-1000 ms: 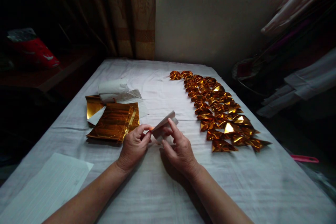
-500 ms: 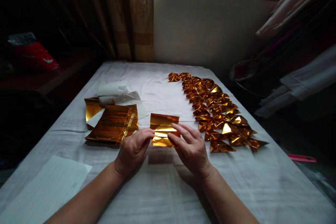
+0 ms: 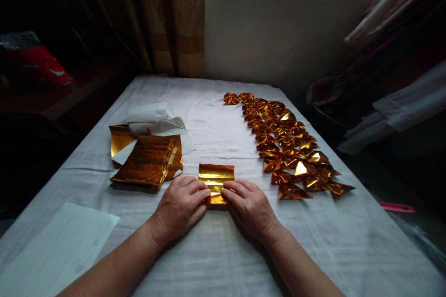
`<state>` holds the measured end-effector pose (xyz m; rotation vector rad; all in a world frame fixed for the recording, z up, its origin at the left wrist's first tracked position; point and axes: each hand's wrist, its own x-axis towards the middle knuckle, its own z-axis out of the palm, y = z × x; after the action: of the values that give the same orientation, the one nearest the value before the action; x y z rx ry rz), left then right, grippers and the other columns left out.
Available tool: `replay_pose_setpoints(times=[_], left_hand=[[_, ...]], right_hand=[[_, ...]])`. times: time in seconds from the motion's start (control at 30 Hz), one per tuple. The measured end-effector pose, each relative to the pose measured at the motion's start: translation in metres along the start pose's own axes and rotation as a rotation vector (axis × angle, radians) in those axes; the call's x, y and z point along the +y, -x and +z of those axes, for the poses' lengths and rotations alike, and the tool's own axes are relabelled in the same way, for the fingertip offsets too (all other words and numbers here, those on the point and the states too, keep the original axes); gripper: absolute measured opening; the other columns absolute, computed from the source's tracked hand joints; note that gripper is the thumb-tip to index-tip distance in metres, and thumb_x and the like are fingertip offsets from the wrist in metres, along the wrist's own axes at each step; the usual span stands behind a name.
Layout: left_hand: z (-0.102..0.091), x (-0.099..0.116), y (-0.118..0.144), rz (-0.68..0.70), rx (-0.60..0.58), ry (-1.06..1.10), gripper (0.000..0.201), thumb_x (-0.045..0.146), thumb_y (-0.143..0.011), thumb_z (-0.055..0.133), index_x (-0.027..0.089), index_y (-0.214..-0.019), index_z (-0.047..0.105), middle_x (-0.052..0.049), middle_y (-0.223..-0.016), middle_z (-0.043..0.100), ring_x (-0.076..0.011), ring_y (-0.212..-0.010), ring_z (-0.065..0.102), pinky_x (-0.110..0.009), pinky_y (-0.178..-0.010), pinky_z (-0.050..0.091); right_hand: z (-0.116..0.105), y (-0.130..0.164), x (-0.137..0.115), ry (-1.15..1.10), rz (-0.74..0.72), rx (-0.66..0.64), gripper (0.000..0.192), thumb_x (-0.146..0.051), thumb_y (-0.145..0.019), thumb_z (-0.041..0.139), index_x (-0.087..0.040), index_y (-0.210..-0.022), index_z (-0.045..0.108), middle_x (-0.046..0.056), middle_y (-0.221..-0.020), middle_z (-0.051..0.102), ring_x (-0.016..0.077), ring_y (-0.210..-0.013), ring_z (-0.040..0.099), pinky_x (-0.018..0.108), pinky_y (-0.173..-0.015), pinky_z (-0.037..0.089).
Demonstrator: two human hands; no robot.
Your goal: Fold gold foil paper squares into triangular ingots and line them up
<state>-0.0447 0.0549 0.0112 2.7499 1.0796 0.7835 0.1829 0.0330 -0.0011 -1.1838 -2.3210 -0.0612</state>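
Note:
A creased sheet of gold foil paper [image 3: 216,174] lies low over the white cloth, between my two hands. My left hand [image 3: 183,202] grips its left edge, fingers bent over the foil and the thumb hidden. On the opposite edge, my right hand [image 3: 249,204] pinches the sheet the same way. Just beyond my left hand rests a stack of gold foil sheets [image 3: 148,160], with crumpled white paper [image 3: 148,116] behind it. Several folded gold foil pieces [image 3: 282,144] stand in rows to the right of my right hand.
The white cloth [image 3: 216,260] covers a table that meets a wall [image 3: 258,32] and a curtain [image 3: 184,23]. A pale printed sheet [image 3: 62,246] lies at the front left. A red bag [image 3: 42,65] sits off to the left, and clothes [image 3: 411,97] hang at the right.
Both hands have brought the foil sheet down and closer to me, onto or near the cloth. My left fingers now lie over its edge. The view has shifted slightly.

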Motion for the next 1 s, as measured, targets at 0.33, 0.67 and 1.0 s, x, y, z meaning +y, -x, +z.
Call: replay_pose_setpoints(times=[0.33, 0.67, 1.0], left_hand=[[0.006, -0.006, 0.000, -0.143, -0.021, 0.054, 0.019, 0.030, -0.096, 0.053, 0.021, -0.087, 0.067, -0.004, -0.089, 0.068, -0.0197, -0.086, 0.058, -0.035, -0.080, 0.043], [0.012, -0.003, -0.009, -0.286, -0.062, -0.123, 0.017, 0.031, -0.092, 0.055, 0.020, -0.080, 0.059, -0.004, -0.084, 0.064, -0.0216, -0.080, 0.054, -0.035, -0.074, 0.041], [0.017, -0.001, -0.006, -0.215, 0.033, -0.172, 0.019, 0.026, -0.093, 0.054, 0.021, -0.108, 0.065, -0.009, -0.106, 0.066, -0.0244, -0.093, 0.058, -0.039, -0.081, 0.045]], right_hand=[[0.001, 0.004, 0.008, -0.206, 0.185, 0.014, 0.015, -0.023, -0.093, 0.057, -0.023, -0.096, 0.071, 0.006, -0.104, 0.073, 0.0203, -0.093, 0.063, 0.036, -0.083, 0.050], [0.011, -0.003, 0.007, -0.064, 0.431, 0.084, 0.018, -0.030, -0.091, 0.058, -0.022, -0.077, 0.066, 0.005, -0.093, 0.070, 0.0213, -0.089, 0.060, 0.035, -0.082, 0.045], [0.012, -0.007, 0.003, 0.032, 0.461, 0.026, 0.016, -0.029, -0.090, 0.057, -0.023, -0.076, 0.058, 0.005, -0.089, 0.065, 0.0218, -0.087, 0.056, 0.034, -0.079, 0.041]])
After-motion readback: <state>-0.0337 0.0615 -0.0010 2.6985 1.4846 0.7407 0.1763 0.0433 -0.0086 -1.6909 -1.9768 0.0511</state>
